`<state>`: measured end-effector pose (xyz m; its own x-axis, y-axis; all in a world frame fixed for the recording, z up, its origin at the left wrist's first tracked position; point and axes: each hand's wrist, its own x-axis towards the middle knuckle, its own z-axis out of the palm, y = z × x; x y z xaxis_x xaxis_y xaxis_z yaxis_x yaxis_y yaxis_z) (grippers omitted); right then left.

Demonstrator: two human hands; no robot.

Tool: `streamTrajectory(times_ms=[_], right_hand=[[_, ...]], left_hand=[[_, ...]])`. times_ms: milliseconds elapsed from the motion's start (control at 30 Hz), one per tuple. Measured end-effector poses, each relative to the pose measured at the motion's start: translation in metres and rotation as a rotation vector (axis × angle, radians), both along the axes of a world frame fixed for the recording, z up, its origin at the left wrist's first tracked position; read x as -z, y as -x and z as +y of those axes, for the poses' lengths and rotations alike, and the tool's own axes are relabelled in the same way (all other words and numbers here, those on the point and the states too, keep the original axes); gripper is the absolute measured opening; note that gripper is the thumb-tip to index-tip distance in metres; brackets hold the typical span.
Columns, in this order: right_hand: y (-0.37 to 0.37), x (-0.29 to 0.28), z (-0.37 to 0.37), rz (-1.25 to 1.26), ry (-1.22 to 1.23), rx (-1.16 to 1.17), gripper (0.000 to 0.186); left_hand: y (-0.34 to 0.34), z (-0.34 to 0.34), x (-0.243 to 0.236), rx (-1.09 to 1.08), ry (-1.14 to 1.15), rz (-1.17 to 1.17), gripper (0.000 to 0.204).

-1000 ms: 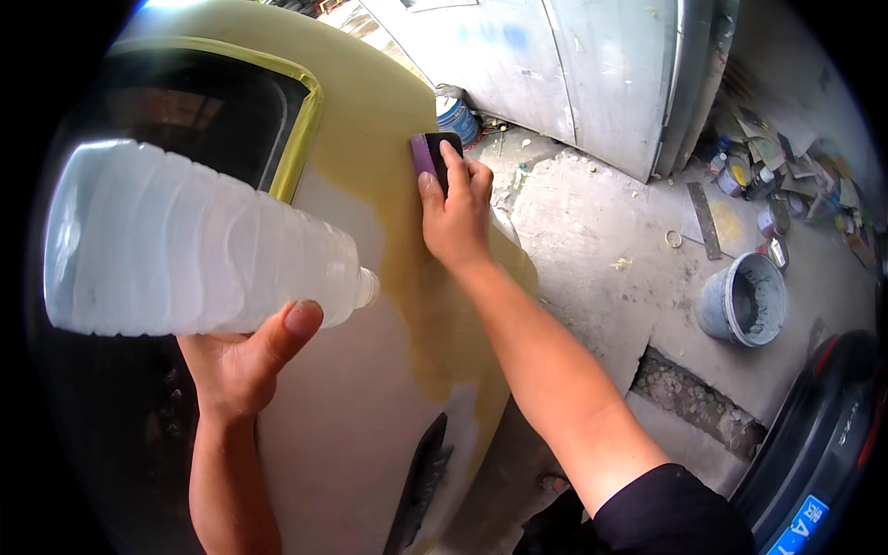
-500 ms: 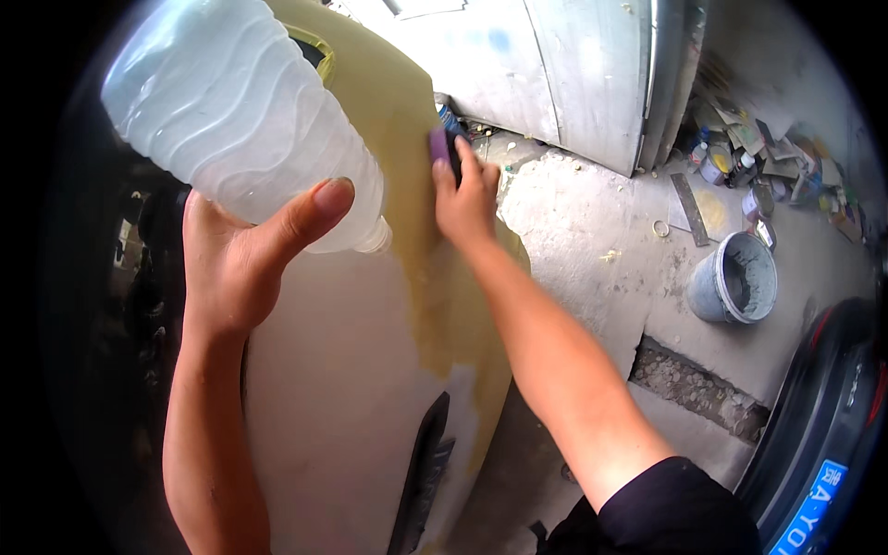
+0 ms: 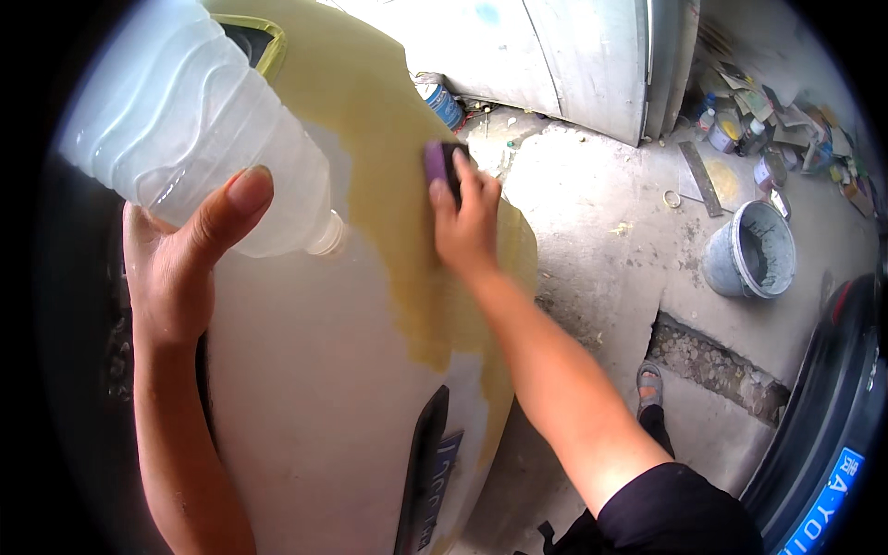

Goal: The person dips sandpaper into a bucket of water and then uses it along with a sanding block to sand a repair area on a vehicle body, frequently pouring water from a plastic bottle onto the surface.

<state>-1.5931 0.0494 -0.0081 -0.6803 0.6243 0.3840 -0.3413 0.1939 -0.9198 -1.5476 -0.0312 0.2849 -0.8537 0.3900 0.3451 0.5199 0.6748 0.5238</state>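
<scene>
My left hand [image 3: 171,268] is wrapped around a big, cloudy plastic bottle [image 3: 194,129], with my thumb on the near side of it. The bottle is tipped over, its fat end far and to the left and its small neck [image 3: 329,235] pointing right and nearer to me. It is over the car body [image 3: 305,351], but I can't tell if the neck touches it.

My right hand [image 3: 470,222] is closed on a small purple and black block [image 3: 436,165]. The block is on the far right part of the car body, on the yellow-green paint [image 3: 388,250]. To the left and nearer to me, the car is pale. A long black strip [image 3: 421,453] sits on the near part. Far to the left, yellow tape [image 3: 275,51] goes around a dark window [image 3: 248,39].

Past the block is a blue tin [image 3: 444,106], next to a big grey door [image 3: 592,65]. On the right, a dirty grey bucket [image 3: 723,264] stands on the floor [image 3: 592,217]. Nearer than that are a long hole [image 3: 712,365] with stones and a foot in a grey sandal [image 3: 650,382]. A dark car [image 3: 823,393] is at the near right.
</scene>
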Motion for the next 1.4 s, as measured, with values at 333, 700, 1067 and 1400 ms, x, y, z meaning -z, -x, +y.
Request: streamTrajectory(times_ms=[333,700,1067,1400], right_hand=[[-0.056,0.018,-0.028,0.012,0.056,-0.006,0.048],[-0.107,0.025,-0.059,-0.044,0.019,0.044,0.049],[-0.119,0.041,-0.063,-0.149,0.171,-0.012,0.048],[-0.128,0.044,-0.07,-0.201,0.162,-0.031,0.05]], left_hand=[[0.002,-0.006,-0.002,-0.1,0.035,-0.045,0.085],[-0.002,-0.008,-0.006,-0.11,0.119,-0.051,0.082],[-0.001,0.0,0.002,-0.039,0.065,-0.021,0.084],[0.0,-0.006,-0.005,-0.08,0.109,-0.085,0.085]])
